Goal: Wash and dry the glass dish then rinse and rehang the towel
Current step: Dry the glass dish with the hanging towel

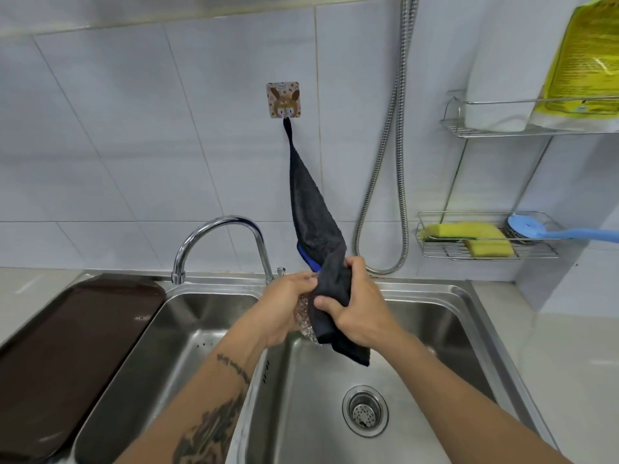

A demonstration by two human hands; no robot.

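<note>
Two bare forearms are seen reaching in from the bottom edge over a stainless double sink, the left one tattooed. The sink is set into a pale tabletop against a wall of light tiles. A dark brown tray is laid just left of the left basin. A curved chrome faucet is mounted behind the basins, its spout turned toward the left one, and a metal shower hose is looped down the wall to its right. A round strainer is set in the floor of the right basin.

Above the divider between the basins, the glass dish is held in the left grip, whose fingers are curled round it; only a patterned sliver of it can be made out. The right grip is closed round the lower end of the dark towel, which is pressed against the dish. The towel's loop is hung on a square sticker hook on the wall.

Two wire racks are fixed at the right. In the lower rack two yellow sponges and a blue brush are kept; on the upper rack a yellow bag and a white container are stood.
</note>
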